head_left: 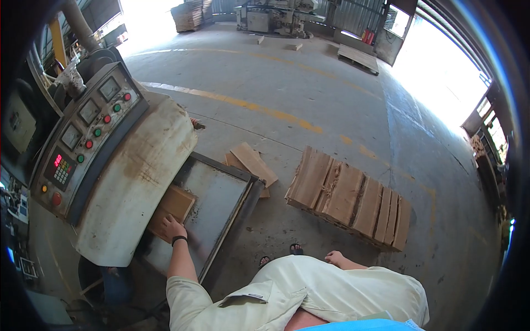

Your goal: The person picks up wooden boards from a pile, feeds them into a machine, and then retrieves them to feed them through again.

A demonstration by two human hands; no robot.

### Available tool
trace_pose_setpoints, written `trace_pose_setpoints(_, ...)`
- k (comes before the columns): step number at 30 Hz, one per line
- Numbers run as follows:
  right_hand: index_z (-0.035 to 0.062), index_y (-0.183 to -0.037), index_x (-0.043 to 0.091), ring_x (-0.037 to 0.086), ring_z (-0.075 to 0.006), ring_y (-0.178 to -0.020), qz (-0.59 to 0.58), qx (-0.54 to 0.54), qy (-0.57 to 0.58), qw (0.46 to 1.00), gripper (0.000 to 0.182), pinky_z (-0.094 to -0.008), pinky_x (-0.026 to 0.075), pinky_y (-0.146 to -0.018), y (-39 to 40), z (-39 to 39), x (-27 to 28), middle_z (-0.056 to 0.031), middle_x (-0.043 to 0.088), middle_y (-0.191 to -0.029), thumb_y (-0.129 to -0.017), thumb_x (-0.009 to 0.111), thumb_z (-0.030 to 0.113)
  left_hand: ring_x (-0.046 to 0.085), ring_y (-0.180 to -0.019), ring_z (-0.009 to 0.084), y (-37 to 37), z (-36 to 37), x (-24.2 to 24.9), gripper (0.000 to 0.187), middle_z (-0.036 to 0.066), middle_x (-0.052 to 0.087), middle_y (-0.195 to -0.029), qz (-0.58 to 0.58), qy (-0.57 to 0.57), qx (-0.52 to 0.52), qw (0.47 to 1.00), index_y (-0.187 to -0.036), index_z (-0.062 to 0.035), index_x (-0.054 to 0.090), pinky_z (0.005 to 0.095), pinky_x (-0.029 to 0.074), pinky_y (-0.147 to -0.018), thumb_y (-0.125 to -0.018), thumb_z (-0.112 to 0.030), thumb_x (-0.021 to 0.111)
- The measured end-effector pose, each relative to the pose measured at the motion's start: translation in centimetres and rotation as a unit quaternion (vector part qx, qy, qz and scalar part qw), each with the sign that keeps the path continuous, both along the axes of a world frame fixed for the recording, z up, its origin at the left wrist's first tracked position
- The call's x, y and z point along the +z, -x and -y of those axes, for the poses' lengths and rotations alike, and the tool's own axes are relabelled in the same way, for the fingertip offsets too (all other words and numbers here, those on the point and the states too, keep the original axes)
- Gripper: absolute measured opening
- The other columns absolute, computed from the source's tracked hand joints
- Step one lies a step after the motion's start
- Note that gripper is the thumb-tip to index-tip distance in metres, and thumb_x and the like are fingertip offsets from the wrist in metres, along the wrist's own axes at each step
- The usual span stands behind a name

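Observation:
My left hand (pixel 173 228) rests on a brown wooden board (pixel 175 205) on the metal bed (pixel 212 186) of a machine. Its fingers are spread over the board, which lies partly beneath the machine's pale cover (pixel 141 165). A dark band circles the wrist. My right hand (pixel 334 257) hangs beside my body, near a stack of wooden boards (pixel 348 193) and apart from it. Its fingers are small in view and look loosely apart, with nothing visible in them.
A control panel (pixel 85 140) with gauges, buttons and a red display stands at the left. Loose boards (pixel 254 164) lie on the floor beyond the bed. Farther back are a pallet (pixel 358 58), another machine (pixel 259 21) and a board stack (pixel 190 16).

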State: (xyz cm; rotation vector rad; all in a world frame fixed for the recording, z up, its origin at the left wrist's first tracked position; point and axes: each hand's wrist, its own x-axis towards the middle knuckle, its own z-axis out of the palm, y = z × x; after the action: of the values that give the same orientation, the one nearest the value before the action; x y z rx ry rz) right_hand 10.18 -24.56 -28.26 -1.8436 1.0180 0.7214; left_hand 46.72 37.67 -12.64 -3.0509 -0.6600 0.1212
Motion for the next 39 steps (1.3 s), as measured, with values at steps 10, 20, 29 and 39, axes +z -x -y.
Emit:
trace_pose_setpoints(10,-0.0013,-0.118,0.065,0.063,-0.0174,-0.062,0.003,-0.043,-0.011,0.999,0.042,-0.0323,0.054,-0.057,4.7,-1.2,-1.8,-0.011,0.069,-0.082,-0.084,0.074,0.02,0.042,-0.132,0.0365,3.6,11.5,0.1,0.054,0.019,0.044,-0.143,0.121,0.08,-0.227,0.963,-0.134,-0.0065,0.054,0.0466,0.039,-0.108,-0.085,-0.021,0.071)
trace_pose_setpoints(20,-0.0009,-0.12,0.061,0.064,-0.0163,-0.069,0.083,-0.137,-0.034,0.986,0.038,-0.0297,0.053,-0.059,8.0,1.1,0.9,-0.0103,0.068,-0.09,-0.086,0.072,0.013,0.057,-0.113,0.0343,20.7,27.4,-4.8,0.038,0.015,0.061,-0.12,0.003,0.296,-0.368,0.882,-0.119,-0.0074,0.064,0.0419,0.047,-0.098,-0.083,-0.019,0.069)
trace_pose_setpoints(29,-0.002,-0.118,0.063,0.066,-0.0183,-0.071,0.051,-0.264,-0.019,0.963,0.04,-0.031,0.055,-0.061,30.1,7.3,-2.8,-0.0128,0.069,-0.089,-0.083,0.073,0.015,0.063,-0.113,0.0325,32.3,30.4,-14.9,0.035,0.014,0.068,-0.119,-0.265,0.278,-0.246,0.89,-0.107,-0.0085,0.073,0.0418,0.048,-0.099,-0.081,-0.031,0.069)
trace_pose_setpoints(39,-0.0005,-0.09,0.07,0.062,-0.0174,-0.066,-0.077,-0.301,0.046,0.95,0.021,-0.0342,0.047,-0.06,53.6,6.2,-3.8,-0.0113,0.067,-0.076,-0.08,0.071,0.017,0.058,-0.122,0.0314,38.2,32.8,-22.2,0.05,0.015,0.062,-0.131,-0.442,0.152,-0.35,0.812,-0.123,-0.0098,0.067,0.0398,0.046,-0.103,-0.081,-0.036,0.069)
